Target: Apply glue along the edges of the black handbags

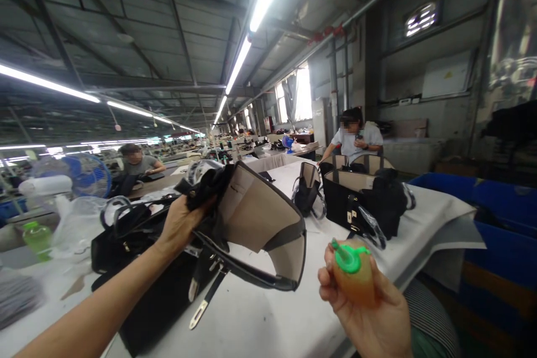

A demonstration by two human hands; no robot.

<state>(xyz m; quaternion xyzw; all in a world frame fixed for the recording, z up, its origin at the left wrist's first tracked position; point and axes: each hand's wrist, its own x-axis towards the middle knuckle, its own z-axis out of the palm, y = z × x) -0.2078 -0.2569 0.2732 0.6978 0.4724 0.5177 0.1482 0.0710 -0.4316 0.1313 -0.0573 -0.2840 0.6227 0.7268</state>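
My left hand (180,226) is closed on a black handbag (255,210), held tilted above the table so that its beige lining shows. A black strap with a metal plate (199,313) hangs below the bag's rim. In my right hand (364,313) is a small squeeze bottle (356,285) with amber contents and a green nozzle cap. The bottle is upright and apart from the bag, its nozzle tipped up to the left. Part of the handbag is hidden behind my left hand.
Several black handbags (344,201) stand at the table's right side. More dark bags (113,246) lie on the left, near a green bottle (37,240) and a blue fan (90,173). Two people sit beyond. Blue bins (499,251) line the right.
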